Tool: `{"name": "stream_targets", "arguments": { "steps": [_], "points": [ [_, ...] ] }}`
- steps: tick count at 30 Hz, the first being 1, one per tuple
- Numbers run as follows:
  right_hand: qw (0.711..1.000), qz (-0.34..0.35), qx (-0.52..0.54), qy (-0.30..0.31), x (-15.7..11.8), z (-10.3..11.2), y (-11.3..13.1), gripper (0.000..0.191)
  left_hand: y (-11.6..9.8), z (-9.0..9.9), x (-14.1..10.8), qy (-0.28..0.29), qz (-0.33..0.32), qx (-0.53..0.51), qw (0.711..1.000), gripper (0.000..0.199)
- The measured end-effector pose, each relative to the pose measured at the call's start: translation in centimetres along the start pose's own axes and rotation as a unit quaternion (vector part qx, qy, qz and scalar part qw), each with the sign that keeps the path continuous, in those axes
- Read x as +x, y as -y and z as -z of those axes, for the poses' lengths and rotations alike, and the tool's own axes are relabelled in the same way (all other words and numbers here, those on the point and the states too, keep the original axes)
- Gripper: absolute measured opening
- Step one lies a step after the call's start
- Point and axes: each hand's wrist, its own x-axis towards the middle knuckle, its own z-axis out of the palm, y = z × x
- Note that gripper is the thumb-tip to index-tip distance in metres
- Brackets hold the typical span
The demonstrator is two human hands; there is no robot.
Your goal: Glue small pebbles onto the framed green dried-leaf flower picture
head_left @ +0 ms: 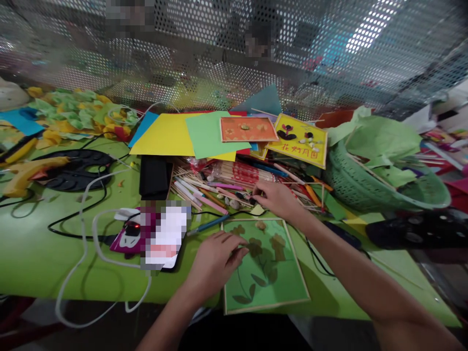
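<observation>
A green picture card with flower and leaf shapes and a stick frame lies at the table's front edge. A small tan stone sits near its top. My left hand rests over the card's left side, fingers loosely stretched and the thumb apart, holding nothing. Beyond the card, my right hand reaches into a pile of craft bits, thumb and fingertips pinched together by some dark pebbles. Whatever is between those fingertips is too small to make out. Pale pebbles and wooden sticks surround them.
A phone, a purple power strip and loose cables lie left. Farther left are a yellow glue gun and black palette. Coloured paper and two finished pictures lie behind. A green basket stands right.
</observation>
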Motion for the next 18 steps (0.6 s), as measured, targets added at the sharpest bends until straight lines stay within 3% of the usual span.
{"name": "stream_targets", "arguments": {
  "steps": [7, 13, 18],
  "points": [
    [0.992, -0.073, 0.086, -0.064, -0.9, 1.3, -3.0, 0.009, -0.2, 0.1, -0.1, -0.007, -0.014, -0.001, 1.0, 0.017],
    [0.978, -0.106, 0.164, -0.073, -1.2, 1.7, -4.3, 0.014, 0.1, 0.0, 0.0, -0.021, -0.002, -0.023, 1.0, 0.015],
    [0.93, -0.122, 0.343, -0.057, -1.1, 1.3, -4.5, 0.018, -0.3, 0.3, 0.7, -0.079, 0.047, -0.167, 0.982, 0.017]
  ]
}}
